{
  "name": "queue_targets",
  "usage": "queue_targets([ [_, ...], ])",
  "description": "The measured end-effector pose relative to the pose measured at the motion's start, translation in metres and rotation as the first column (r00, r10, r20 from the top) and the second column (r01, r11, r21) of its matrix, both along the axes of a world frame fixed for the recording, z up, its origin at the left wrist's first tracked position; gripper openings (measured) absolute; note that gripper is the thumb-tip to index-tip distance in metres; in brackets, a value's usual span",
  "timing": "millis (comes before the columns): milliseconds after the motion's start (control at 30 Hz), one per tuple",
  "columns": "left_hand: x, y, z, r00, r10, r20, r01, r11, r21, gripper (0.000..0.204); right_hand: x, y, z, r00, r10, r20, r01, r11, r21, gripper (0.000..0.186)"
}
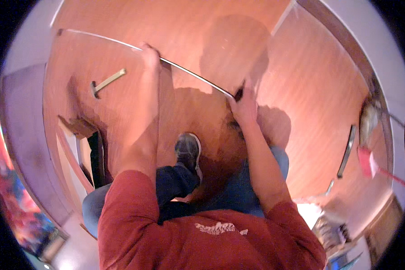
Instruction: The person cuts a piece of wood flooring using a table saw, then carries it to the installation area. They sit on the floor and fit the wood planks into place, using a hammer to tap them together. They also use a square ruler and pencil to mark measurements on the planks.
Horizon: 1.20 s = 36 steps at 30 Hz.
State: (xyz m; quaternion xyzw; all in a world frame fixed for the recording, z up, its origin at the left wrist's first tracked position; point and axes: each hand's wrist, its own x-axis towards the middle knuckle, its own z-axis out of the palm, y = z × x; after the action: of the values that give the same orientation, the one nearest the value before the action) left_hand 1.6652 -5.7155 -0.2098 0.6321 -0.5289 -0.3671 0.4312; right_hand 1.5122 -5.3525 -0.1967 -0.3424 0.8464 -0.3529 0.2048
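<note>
A long, thin, shiny metal rod (193,75) slants across the view above the wooden floor, from the far left down toward the middle right. My left hand (151,57) is closed around it partway along. At the rod's near right end, my right hand (244,108) is closed, with a dark piece (239,93) showing by the fingers; whether that piece is part of the rod I cannot tell. The rod's far left end carries a small dark tip. A hammer (109,83) with a pale handle lies on the floor left of my left forearm.
An open cardboard box (81,128) stands at the left near my knee. My shoe (187,152) is planted between my arms. A dark flat bar (347,150) lies at the right, close to a pinkish-red object with a handle (368,162). A wall with a baseboard runs along the right.
</note>
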Motion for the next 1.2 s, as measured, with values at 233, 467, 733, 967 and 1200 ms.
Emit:
queue_targets([
  [233,-0.043,0.045,0.007,0.968,-0.063,-0.244,0.111,0.976,0.188,0.035,-0.016,0.007,0.018,0.996,0.013,0.090,-0.018,0.998,0.057,0.097],
  [467,-0.058,0.106,0.040,0.946,-0.060,-0.319,0.172,0.925,0.339,0.045,-0.019,0.019,0.016,0.996,0.064,0.067,-0.061,0.997,-0.044,0.100],
  [733,-0.042,0.119,0.040,0.983,-0.116,-0.144,0.164,0.908,0.387,0.044,-0.024,0.026,0.010,0.997,0.036,0.062,-0.032,0.998,-0.060,0.094],
  [967,-0.037,0.128,0.043,0.978,-0.192,-0.082,0.209,0.889,0.407,0.043,-0.031,0.032,0.009,0.999,0.051,-0.006,-0.051,0.998,-0.033,0.091],
  [1200,-0.034,0.128,0.043,0.970,-0.212,-0.119,0.240,0.917,0.319,0.047,-0.034,0.033,0.017,0.998,0.060,0.011,-0.061,0.997,0.057,0.080],
])
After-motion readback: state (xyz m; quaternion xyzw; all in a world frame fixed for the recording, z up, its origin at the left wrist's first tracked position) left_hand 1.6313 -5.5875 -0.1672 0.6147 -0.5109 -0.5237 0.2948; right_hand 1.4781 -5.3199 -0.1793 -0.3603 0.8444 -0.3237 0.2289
